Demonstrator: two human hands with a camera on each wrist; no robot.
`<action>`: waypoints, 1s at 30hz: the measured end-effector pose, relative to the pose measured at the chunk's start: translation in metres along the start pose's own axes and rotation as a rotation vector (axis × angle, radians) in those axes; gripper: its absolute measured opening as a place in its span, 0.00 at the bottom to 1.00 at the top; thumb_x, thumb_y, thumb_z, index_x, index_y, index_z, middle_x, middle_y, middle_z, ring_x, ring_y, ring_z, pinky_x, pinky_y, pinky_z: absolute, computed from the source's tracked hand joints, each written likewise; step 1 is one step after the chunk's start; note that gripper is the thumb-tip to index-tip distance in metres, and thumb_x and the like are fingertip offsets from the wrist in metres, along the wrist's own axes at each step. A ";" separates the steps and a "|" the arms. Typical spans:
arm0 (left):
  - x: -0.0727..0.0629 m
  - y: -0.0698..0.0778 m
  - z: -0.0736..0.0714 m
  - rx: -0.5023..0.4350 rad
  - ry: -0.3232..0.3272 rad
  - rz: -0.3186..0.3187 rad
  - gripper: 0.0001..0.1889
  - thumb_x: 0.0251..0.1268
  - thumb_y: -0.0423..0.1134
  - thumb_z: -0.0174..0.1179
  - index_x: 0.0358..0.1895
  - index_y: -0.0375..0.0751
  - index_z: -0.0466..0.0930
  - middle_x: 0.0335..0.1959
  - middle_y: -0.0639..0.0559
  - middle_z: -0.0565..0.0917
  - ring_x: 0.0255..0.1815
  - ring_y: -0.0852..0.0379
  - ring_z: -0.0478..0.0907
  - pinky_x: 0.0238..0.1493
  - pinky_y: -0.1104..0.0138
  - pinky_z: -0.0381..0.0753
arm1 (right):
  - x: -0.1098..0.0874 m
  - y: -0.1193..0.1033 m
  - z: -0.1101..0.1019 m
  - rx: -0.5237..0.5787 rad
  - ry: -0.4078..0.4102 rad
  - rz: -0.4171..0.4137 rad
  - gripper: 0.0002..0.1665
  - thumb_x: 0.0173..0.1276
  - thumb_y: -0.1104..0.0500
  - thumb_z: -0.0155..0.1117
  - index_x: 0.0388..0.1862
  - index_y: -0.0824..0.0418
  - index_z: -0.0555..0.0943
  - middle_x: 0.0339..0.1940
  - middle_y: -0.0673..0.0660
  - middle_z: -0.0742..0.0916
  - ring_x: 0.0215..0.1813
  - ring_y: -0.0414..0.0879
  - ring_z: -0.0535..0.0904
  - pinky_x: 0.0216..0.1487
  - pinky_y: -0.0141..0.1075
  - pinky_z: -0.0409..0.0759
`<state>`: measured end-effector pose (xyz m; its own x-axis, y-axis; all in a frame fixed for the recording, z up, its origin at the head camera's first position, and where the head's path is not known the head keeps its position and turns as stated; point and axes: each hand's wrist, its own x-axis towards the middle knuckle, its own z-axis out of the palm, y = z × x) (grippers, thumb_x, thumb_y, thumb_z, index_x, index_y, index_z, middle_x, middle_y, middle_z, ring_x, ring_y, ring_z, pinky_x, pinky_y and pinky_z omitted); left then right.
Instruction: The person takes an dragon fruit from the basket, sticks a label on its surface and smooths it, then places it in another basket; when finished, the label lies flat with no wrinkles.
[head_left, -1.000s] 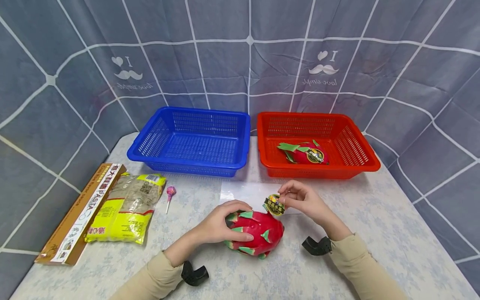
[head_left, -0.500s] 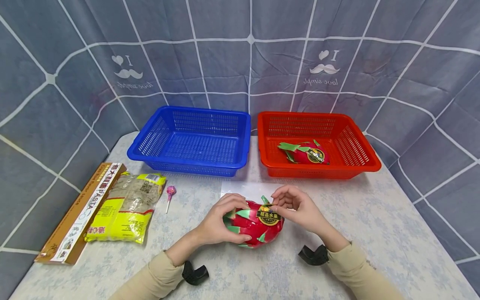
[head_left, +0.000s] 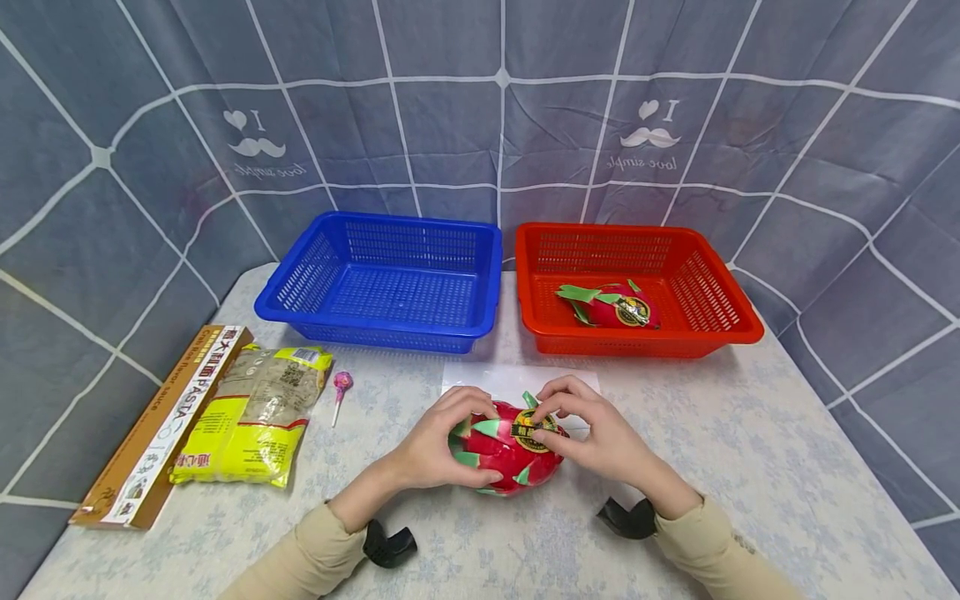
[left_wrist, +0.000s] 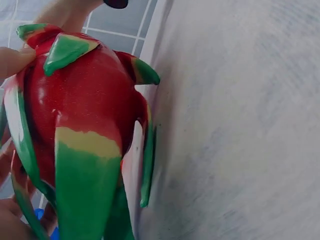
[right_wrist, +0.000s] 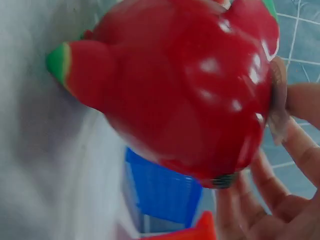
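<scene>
A red dragon fruit (head_left: pixel 501 457) with green-tipped scales lies on its side on the table in the head view. My left hand (head_left: pixel 442 442) grips its left end, thumb in front and fingers behind. On the upper right of the fruit sits a round black-and-gold sticker (head_left: pixel 522 433), partly covered by the fingers of my right hand (head_left: pixel 600 433). Thumb and forefinger of that hand rest on the sticker. The left wrist view shows the long green scales of the fruit (left_wrist: pixel 85 110). In the right wrist view, the thumb (right_wrist: pixel 300 102) touches the fruit's side.
Behind the hands stand a blue basket (head_left: pixel 375 337) and a red basket (head_left: pixel 630 343); the red one holds another stickered dragon fruit (head_left: pixel 615 310). At left lie a pasta box (head_left: pixel 161 425), a yellow bag (head_left: pixel 251 417) and a lollipop (head_left: pixel 342 383). A white sheet (head_left: pixel 487 375) lies behind the fruit.
My right hand has brought the sticker down from above onto the fruit, and its fingers now rest on the sticker's middle. The fruit has turned slightly in my left hand.
</scene>
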<state>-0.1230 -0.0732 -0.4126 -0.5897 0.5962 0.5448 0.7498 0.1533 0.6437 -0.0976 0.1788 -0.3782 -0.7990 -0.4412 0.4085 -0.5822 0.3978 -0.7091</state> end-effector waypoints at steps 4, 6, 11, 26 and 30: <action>0.001 0.007 -0.003 0.022 -0.067 -0.044 0.30 0.40 0.49 0.75 0.49 0.50 0.72 0.52 0.54 0.73 0.55 0.57 0.67 0.53 0.61 0.72 | -0.007 0.005 0.004 0.065 -0.070 0.052 0.13 0.57 0.64 0.70 0.41 0.51 0.82 0.53 0.53 0.76 0.52 0.43 0.71 0.38 0.35 0.75; 0.002 0.012 -0.004 0.017 -0.110 -0.055 0.30 0.44 0.50 0.73 0.52 0.52 0.71 0.55 0.55 0.71 0.58 0.57 0.66 0.53 0.58 0.72 | -0.010 0.007 0.007 0.108 -0.088 0.068 0.15 0.58 0.67 0.68 0.43 0.55 0.80 0.57 0.58 0.74 0.53 0.43 0.72 0.38 0.35 0.76; 0.005 0.024 0.000 -0.009 -0.110 -0.052 0.20 0.56 0.46 0.64 0.54 0.52 0.76 0.59 0.54 0.72 0.63 0.54 0.64 0.59 0.49 0.63 | -0.014 0.005 0.014 0.120 -0.088 0.072 0.18 0.59 0.68 0.67 0.47 0.55 0.78 0.62 0.61 0.73 0.55 0.45 0.74 0.42 0.36 0.78; 0.002 0.020 0.027 -0.027 0.241 -0.056 0.09 0.57 0.32 0.63 0.41 0.42 0.86 0.46 0.49 0.83 0.54 0.50 0.75 0.57 0.55 0.67 | -0.028 0.025 0.032 0.455 0.103 0.034 0.18 0.62 0.74 0.59 0.51 0.67 0.81 0.58 0.58 0.80 0.62 0.39 0.72 0.55 0.30 0.73; 0.001 0.019 0.031 0.036 0.250 -0.037 0.11 0.59 0.33 0.60 0.44 0.44 0.84 0.47 0.51 0.82 0.55 0.52 0.74 0.57 0.53 0.65 | -0.029 0.024 0.034 0.559 0.108 0.036 0.17 0.65 0.75 0.54 0.51 0.68 0.81 0.56 0.51 0.81 0.63 0.41 0.72 0.58 0.31 0.70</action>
<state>-0.1001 -0.0453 -0.4160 -0.6697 0.3773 0.6397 0.7337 0.2026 0.6486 -0.0835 0.1742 -0.4265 -0.8449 -0.3386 0.4141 -0.4098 -0.0878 -0.9079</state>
